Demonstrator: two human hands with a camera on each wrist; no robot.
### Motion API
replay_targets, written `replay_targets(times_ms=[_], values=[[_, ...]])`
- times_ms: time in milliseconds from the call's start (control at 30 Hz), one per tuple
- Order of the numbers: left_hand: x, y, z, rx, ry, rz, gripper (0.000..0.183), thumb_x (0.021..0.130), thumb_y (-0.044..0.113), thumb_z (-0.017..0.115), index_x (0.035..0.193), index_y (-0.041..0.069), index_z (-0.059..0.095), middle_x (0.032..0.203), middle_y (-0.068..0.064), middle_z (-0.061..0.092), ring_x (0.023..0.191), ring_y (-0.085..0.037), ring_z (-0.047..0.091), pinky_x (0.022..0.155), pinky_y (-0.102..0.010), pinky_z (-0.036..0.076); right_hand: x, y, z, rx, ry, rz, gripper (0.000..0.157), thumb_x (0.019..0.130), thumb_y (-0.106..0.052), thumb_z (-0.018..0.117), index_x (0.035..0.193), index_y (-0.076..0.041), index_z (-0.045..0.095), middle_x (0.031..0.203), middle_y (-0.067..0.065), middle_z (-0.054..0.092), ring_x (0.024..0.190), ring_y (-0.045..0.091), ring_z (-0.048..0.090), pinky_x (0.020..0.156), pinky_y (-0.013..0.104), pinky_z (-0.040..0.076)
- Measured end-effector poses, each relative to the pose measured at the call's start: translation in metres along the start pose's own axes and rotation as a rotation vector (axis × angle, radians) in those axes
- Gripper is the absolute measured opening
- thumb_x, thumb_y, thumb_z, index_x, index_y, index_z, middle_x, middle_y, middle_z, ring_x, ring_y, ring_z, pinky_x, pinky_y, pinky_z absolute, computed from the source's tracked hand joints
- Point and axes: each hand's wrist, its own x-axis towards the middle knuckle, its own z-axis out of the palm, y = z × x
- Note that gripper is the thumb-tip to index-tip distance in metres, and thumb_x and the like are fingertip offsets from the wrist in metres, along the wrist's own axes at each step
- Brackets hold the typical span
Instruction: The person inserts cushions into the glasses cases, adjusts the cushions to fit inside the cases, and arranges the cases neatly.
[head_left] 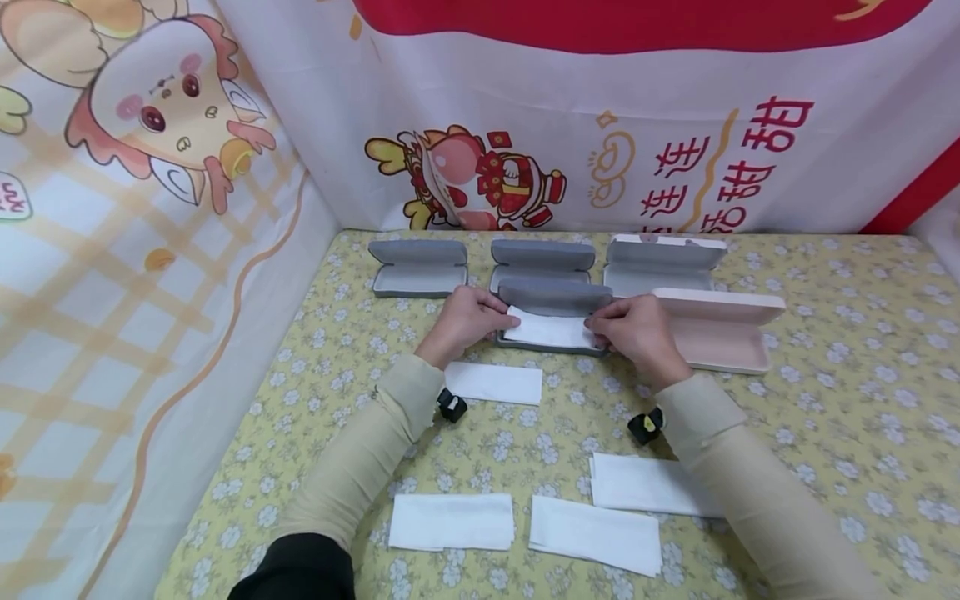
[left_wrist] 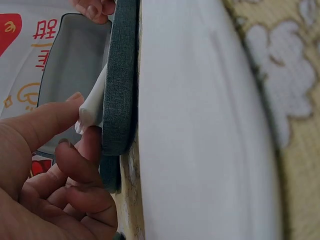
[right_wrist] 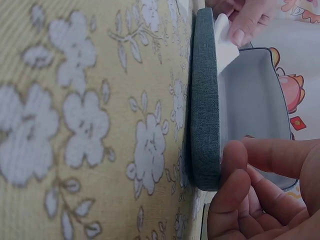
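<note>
A folded white cloth [head_left: 551,331] lies in the bottom half of an open, hinged grey case [head_left: 555,293], shaped like a glasses case. At the cloth's left end, my left hand [head_left: 467,321] pinches it between thumb and forefinger; the left wrist view shows the rolled cloth end [left_wrist: 91,107] just above the case's rim. My right hand [head_left: 641,333] holds the other end at the case's right side. Seen from the right wrist, its thumb and forefinger meet at the fabric-covered case wall [right_wrist: 206,100], and the cloth between them is mostly hidden.
Behind stand more open cases: a grey one [head_left: 420,282] at left, another grey one [head_left: 542,252], and a pale-edged one [head_left: 663,258]. A pink case [head_left: 720,333] is at right. Several folded white cloths lie nearer, including one [head_left: 495,383] before the left wrist and one [head_left: 452,522] in front.
</note>
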Motion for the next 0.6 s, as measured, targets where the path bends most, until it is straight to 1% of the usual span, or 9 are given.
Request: replay_targets(times_ms=[167, 267, 333, 433, 500, 600], values=[[0.000, -0.001, -0.002, 0.017, 0.018, 0.024, 0.014, 0.085, 0.024, 0.084, 0.091, 0.014, 0.077, 0.093, -0.002, 0.072, 0.080, -0.023, 0.068, 0.069, -0.038, 0.055, -0.005, -0.002, -0.005, -0.002, -0.012, 0.011, 0.020, 0.095, -0.015, 0.070, 0.101, 0.003, 0.077, 0.098, 0.017, 0.073, 0.081, 0.026, 0.070, 0.070, 0.040, 0.058], [0.000, -0.002, -0.005, -0.031, 0.017, 0.020, 0.012, 0.088, 0.021, 0.082, 0.094, 0.013, 0.077, 0.096, -0.003, 0.072, 0.083, -0.025, 0.068, 0.072, -0.040, 0.055, -0.011, -0.003, -0.011, -0.010, 0.009, 0.018, 0.023, 0.098, -0.017, 0.066, 0.103, 0.002, 0.076, 0.098, 0.017, 0.072, 0.083, 0.028, 0.069, 0.070, 0.039, 0.057], [0.000, -0.003, -0.007, -0.078, 0.027, 0.011, 0.011, 0.091, 0.019, 0.078, 0.097, 0.009, 0.077, 0.100, -0.003, 0.071, 0.084, -0.025, 0.067, 0.073, -0.041, 0.055, -0.016, -0.004, -0.016, -0.025, 0.019, 0.016, 0.025, 0.099, -0.018, 0.061, 0.104, 0.003, 0.074, 0.097, 0.019, 0.071, 0.084, 0.030, 0.067, 0.070, 0.039, 0.056], [0.000, -0.004, -0.011, -0.175, 0.027, -0.033, 0.019, 0.098, 0.019, 0.069, 0.101, 0.003, 0.076, 0.100, -0.009, 0.071, 0.079, -0.025, 0.066, 0.072, -0.042, 0.054, -0.021, -0.005, -0.023, -0.048, 0.020, 0.023, 0.030, 0.101, -0.019, 0.053, 0.106, 0.004, 0.071, 0.098, 0.020, 0.069, 0.084, 0.031, 0.067, 0.071, 0.039, 0.056], [0.001, -0.005, -0.013, -0.213, 0.013, -0.072, 0.029, 0.103, 0.026, 0.062, 0.102, 0.000, 0.074, 0.098, -0.013, 0.071, 0.075, -0.023, 0.066, 0.070, -0.040, 0.054, -0.023, -0.005, -0.026, -0.044, 0.007, 0.040, 0.033, 0.103, -0.021, 0.049, 0.107, 0.007, 0.068, 0.099, 0.021, 0.068, 0.084, 0.030, 0.067, 0.073, 0.041, 0.056], [0.003, -0.007, -0.015, -0.240, -0.028, -0.131, 0.046, 0.105, 0.041, 0.054, 0.104, -0.001, 0.072, 0.094, -0.017, 0.071, 0.071, -0.023, 0.067, 0.066, -0.037, 0.055, -0.022, -0.006, -0.030, -0.015, -0.018, 0.088, 0.042, 0.105, -0.027, 0.042, 0.112, 0.008, 0.064, 0.102, 0.021, 0.066, 0.085, 0.030, 0.067, 0.076, 0.042, 0.057]])
